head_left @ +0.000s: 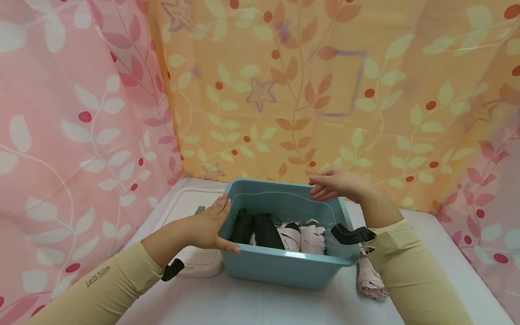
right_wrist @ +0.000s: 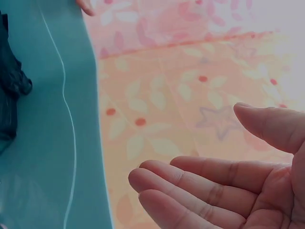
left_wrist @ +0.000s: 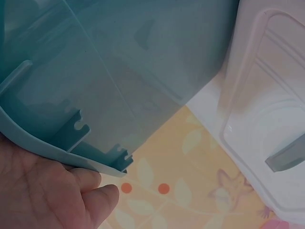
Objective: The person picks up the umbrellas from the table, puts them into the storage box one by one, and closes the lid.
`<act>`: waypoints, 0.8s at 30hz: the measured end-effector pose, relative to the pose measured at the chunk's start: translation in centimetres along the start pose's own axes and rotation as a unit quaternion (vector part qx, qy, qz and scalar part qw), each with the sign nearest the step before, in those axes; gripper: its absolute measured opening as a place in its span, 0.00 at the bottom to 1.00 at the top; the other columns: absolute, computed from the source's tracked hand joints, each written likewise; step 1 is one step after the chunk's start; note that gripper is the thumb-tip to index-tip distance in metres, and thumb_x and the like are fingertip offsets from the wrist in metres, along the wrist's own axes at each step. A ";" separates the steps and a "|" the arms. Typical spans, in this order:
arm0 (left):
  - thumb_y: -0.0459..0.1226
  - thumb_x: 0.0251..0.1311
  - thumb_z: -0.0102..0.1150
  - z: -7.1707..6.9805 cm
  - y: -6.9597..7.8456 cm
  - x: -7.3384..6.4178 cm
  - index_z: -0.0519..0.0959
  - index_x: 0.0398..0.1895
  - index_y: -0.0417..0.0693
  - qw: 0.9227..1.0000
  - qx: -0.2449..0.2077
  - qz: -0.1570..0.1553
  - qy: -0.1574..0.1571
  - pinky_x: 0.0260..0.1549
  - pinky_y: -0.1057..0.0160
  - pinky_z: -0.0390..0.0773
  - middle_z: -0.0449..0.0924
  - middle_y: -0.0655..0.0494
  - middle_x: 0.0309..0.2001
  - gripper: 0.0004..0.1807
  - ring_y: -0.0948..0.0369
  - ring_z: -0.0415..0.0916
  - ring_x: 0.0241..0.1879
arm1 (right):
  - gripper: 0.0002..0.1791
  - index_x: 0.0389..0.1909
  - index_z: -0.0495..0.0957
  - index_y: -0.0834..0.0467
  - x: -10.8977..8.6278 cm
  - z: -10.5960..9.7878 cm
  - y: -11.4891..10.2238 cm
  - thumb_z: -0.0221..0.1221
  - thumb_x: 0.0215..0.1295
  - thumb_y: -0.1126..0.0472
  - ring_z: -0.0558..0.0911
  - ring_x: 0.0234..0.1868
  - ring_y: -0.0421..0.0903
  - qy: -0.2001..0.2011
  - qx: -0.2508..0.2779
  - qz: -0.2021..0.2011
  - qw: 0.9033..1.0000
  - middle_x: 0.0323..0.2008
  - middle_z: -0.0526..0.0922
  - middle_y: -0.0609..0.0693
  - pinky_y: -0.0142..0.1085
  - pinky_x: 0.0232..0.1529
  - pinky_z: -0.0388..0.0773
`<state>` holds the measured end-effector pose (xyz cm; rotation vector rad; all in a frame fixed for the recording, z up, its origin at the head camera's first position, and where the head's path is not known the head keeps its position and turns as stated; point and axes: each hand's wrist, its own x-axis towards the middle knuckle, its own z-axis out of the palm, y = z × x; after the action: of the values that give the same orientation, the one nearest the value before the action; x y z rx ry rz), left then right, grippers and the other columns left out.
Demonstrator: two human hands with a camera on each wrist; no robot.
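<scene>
A blue-grey plastic bin (head_left: 284, 271) stands in front of me, holding several folded umbrellas side by side. On its left side lie a black umbrella (head_left: 242, 228) and a second black one (head_left: 268, 232); pale pink umbrellas (head_left: 312, 239) sit to their right. My left hand (head_left: 207, 225) rests at the bin's left rim with its fingers extended, and the left wrist view shows the palm right against that rim (left_wrist: 71, 160). Above the back right corner, my right hand (head_left: 339, 184) is raised with fingers loosely straight. Nothing lies in its palm (right_wrist: 271, 195).
The white lid (head_left: 203, 264) with a grey latch (head_left: 200, 210) lies left of the bin, partly behind my left arm. Another pale patterned folded umbrella (head_left: 370, 282) lies on the white table (head_left: 260, 307) right of the bin, near my right sleeve. Patterned curtains (head_left: 252, 135) enclose the table.
</scene>
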<state>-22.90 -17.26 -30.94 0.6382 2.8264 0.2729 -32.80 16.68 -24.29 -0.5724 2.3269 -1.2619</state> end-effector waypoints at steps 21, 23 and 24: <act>0.75 0.35 0.49 -0.3 0.0 0.1 0.34 0.70 0.38 1.000 0.016 -0.004 0.005 0.64 0.46 0.43 0.24 0.43 0.71 0.70 0.50 0.23 0.70 | 0.33 0.57 0.58 0.81 -10.6 -6.4 10.1 0.43 0.71 0.51 0.83 0.40 0.47 0.077 0.009 0.054 0.996 0.42 0.81 0.62 0.40 0.42 0.78; 0.75 0.35 0.48 -0.4 0.0 0.1 0.34 0.70 0.38 1.000 0.018 -0.005 0.004 0.64 0.46 0.43 0.24 0.44 0.71 0.70 0.50 0.23 0.70 | 0.34 0.57 0.58 0.81 -11.6 -7.0 11.8 0.43 0.72 0.51 0.83 0.40 0.47 0.081 0.016 0.073 0.994 0.42 0.81 0.61 0.40 0.42 0.78; 0.75 0.35 0.48 -0.4 0.0 0.1 0.33 0.70 0.38 1.000 0.019 -0.006 0.004 0.64 0.46 0.44 0.24 0.44 0.71 0.70 0.50 0.23 0.70 | 0.34 0.56 0.58 0.82 -12.0 -7.2 12.7 0.43 0.72 0.50 0.83 0.40 0.47 0.083 0.021 0.083 0.993 0.42 0.81 0.61 0.40 0.42 0.78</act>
<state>-23.09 -17.30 -30.62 0.6305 2.8482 0.2198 -28.77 34.45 -29.49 -0.2634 2.4188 -1.3193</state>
